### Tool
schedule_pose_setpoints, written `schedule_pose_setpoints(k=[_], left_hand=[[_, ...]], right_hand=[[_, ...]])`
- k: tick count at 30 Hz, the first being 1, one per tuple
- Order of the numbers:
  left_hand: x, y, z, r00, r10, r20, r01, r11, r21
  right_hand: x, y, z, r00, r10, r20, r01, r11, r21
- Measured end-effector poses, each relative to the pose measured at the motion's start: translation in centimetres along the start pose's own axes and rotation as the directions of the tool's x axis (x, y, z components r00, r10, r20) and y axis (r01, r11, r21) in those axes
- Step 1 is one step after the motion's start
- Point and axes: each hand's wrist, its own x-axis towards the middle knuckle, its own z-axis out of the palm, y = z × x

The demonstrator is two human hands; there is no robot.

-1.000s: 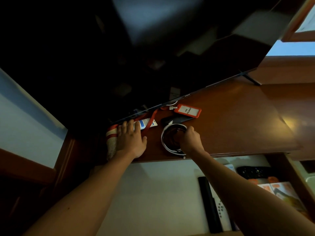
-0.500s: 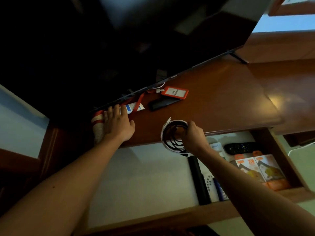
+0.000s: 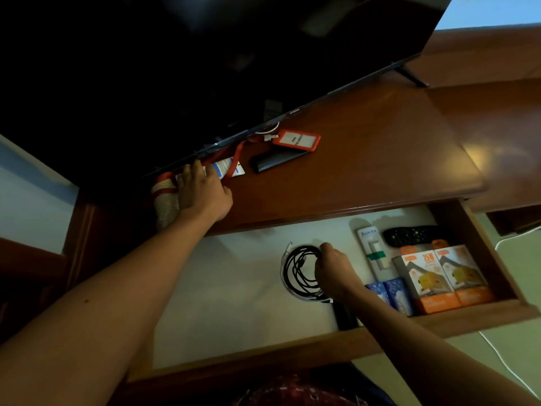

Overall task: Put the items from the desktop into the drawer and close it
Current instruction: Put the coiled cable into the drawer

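My right hand (image 3: 335,269) grips a coil of black and white cables (image 3: 298,269) low inside the open drawer (image 3: 263,351), over its pale floor. My left hand (image 3: 202,193) lies flat on the wooden desktop (image 3: 366,159), its fingers spread over a striped red and beige pouch (image 3: 165,200) and touching a white and blue tube (image 3: 227,167). An orange badge holder (image 3: 295,140) on a red lanyard (image 3: 235,159) and a dark slim case (image 3: 276,160) lie on the desktop under the edge of the television (image 3: 205,68).
In the drawer's right half sit two orange boxes (image 3: 442,278), a black remote (image 3: 412,235), a white packet (image 3: 373,252), blue packets (image 3: 390,295) and a black bar (image 3: 345,316). A white cord (image 3: 506,364) trails on the floor at the right.
My right hand has carried the cable coil off the desktop edge and down into the drawer. My left hand has stayed on the pouch.
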Motion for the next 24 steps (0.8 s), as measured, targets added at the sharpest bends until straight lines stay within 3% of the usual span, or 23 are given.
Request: schedule_pose_setpoints(k=[5,8,12,17,24], left_hand=[[-1.9,1.8,-0.5,0.996,0.074,-0.048,-0.077,0.995,-0.062],[-3.8,3.3,-0.1,0.976,0.208,-0.067,-0.214,0.97,-0.112],[-5.6,4.8,1.7,0.936,0.351,0.018,-0.346,0.929,-0.132],[-6.4,4.5,3.9,0.912,0.387,0.137,-0.379,0.922,-0.084],[-7.0,3.7,5.7,0.902,0.417,0.112,-0.416,0.909,-0.041]], right_hand=[[0.0,1.1,2.1,0.996,0.068,0.052,-0.068,0.998,-0.005],[-0.1,1.6,3.2,0.993,0.09,0.078,-0.088,0.996,-0.02],[-0.2,2.3,4.3,0.988,0.093,0.126,-0.087,0.995,-0.056],[-0.2,3.1,5.0,0.983,0.03,0.18,-0.011,0.994,-0.109],[-0.6,3.4,5.5,0.964,-0.06,0.26,0.135,0.95,-0.281]])
